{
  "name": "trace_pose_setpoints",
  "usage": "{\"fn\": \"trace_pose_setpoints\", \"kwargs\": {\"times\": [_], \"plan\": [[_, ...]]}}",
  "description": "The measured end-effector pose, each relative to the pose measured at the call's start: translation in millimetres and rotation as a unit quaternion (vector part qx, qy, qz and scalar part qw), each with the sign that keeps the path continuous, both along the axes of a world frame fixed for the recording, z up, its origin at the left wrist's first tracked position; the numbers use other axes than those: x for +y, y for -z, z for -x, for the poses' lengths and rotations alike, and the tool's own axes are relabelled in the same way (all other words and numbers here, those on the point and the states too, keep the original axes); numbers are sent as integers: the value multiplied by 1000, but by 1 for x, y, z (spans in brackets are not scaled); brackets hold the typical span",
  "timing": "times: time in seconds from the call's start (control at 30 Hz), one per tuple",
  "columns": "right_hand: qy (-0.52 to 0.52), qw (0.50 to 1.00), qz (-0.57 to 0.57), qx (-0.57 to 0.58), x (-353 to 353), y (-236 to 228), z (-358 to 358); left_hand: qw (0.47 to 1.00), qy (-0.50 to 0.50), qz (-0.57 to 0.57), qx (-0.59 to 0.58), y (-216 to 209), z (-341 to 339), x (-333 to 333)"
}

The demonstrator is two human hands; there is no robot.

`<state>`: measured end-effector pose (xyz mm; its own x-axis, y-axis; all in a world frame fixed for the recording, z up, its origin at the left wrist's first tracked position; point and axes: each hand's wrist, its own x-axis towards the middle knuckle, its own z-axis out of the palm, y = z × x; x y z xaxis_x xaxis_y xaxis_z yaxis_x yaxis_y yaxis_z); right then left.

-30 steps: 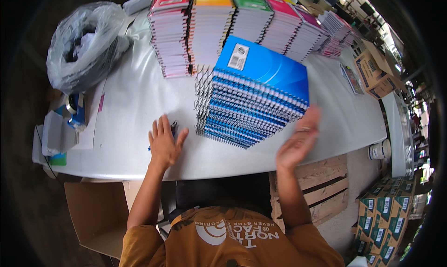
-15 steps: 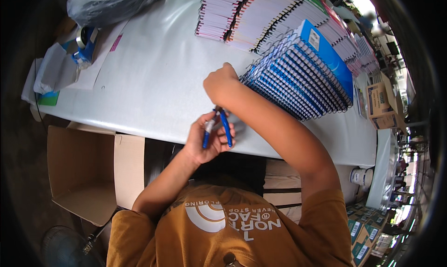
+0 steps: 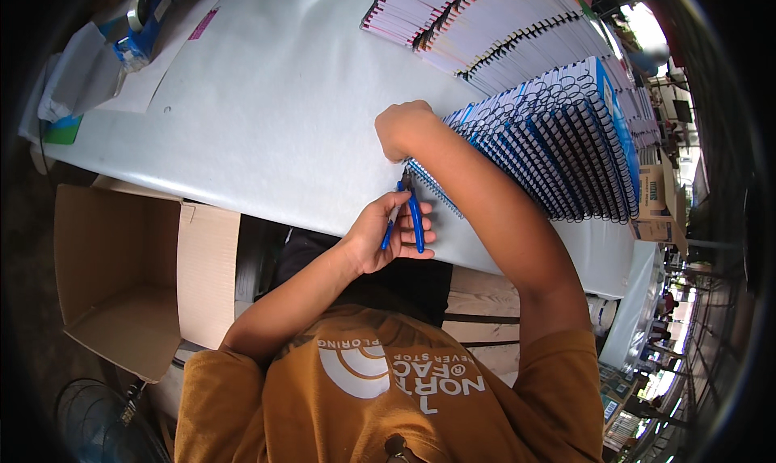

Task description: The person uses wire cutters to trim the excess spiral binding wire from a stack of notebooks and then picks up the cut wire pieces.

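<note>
Wire cutters (image 3: 415, 220) with blue handles lie in my left hand (image 3: 388, 229), the handles spread and the fingers curled loosely round them. Their jaws point up at the end of a thin spiral coil (image 3: 436, 191), just below my right hand (image 3: 404, 129). That hand is bent over in a closed grip at the coil's end, and its fingertips are hidden, so what they pinch does not show. My right forearm crosses in front of a stack of blue spiral-bound notebooks (image 3: 558, 152), whose coils face me.
Tall rows of bound paper stacks (image 3: 485, 27) stand behind the notebooks on the pale covered table (image 3: 267, 99). A blue tape dispenser (image 3: 139, 43) is at the far left. An open cardboard box (image 3: 121, 261) sits below the table's left edge, near a fan (image 3: 105, 423).
The view has shifted. The wire cutters have come up close to the coil's end under my right hand, and their handles are closer together. The notebook stack now shows more of its coils.
</note>
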<state>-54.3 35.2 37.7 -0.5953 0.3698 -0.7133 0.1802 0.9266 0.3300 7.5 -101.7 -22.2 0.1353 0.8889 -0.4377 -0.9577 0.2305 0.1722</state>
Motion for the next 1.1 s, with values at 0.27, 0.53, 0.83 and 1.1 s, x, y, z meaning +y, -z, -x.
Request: {"fn": "trace_pose_setpoints", "kwargs": {"times": [0.27,0.53,0.83,1.1], "plan": [[-5,999,32,12,-3,-6,1,986,8,-150,-64,37,8,-1],[11,996,76,35,-6,-22,-2,989,57,8,140,-7,5,-2],[11,995,84,60,-5,-21,-2,988,35,18,147,-9,5,0],[30,992,83,86,-6,-24,-3,975,43,24,218,-14,8,-6]]}}
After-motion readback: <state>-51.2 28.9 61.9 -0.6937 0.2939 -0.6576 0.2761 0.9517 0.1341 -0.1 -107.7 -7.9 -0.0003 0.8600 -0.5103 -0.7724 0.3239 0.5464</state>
